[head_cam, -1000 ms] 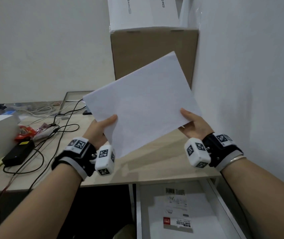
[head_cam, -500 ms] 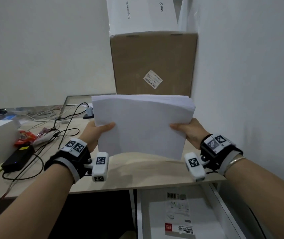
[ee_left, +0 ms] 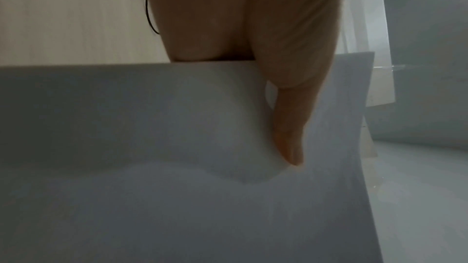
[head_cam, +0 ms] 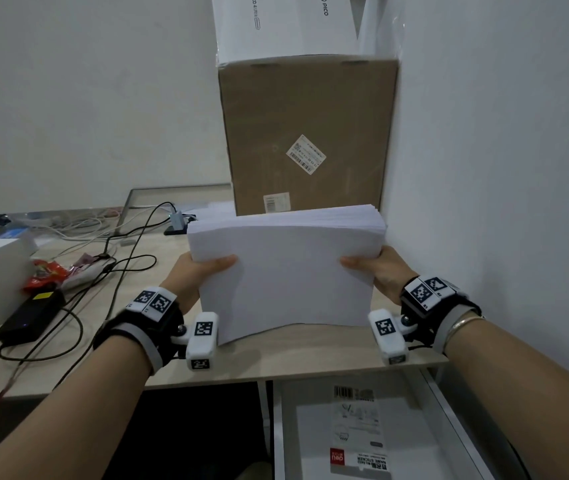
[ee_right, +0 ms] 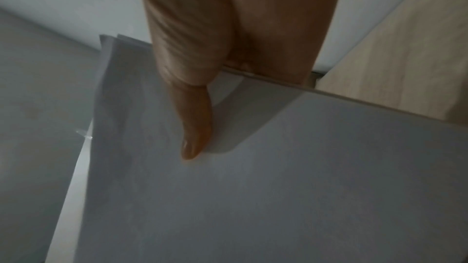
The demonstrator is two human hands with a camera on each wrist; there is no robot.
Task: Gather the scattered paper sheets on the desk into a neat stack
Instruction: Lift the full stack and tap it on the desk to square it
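A stack of white paper sheets [head_cam: 286,271] stands on its lower edge on the wooden desk [head_cam: 276,355], tilted toward me. My left hand [head_cam: 200,271] grips its left side, thumb on the near face. My right hand [head_cam: 376,268] grips the right side the same way. The left wrist view shows the left hand's thumb [ee_left: 288,123] pressed on the paper [ee_left: 177,187]; in the right wrist view the right hand's thumb [ee_right: 195,127] lies on the paper [ee_right: 278,187]. My other fingers are hidden behind the sheets.
A tall cardboard box [head_cam: 307,133] stands right behind the stack, with a white box [head_cam: 286,26] on top. The wall [head_cam: 501,168] is close on the right. Black cables [head_cam: 120,258], a power brick [head_cam: 30,317] and red snack wrappers [head_cam: 44,271] lie at left. An open drawer [head_cam: 355,431] sits below the desk edge.
The sheets were held up at a slant a second ago; both hands have since squared them and brought them down until the lower edge stands on the desk.
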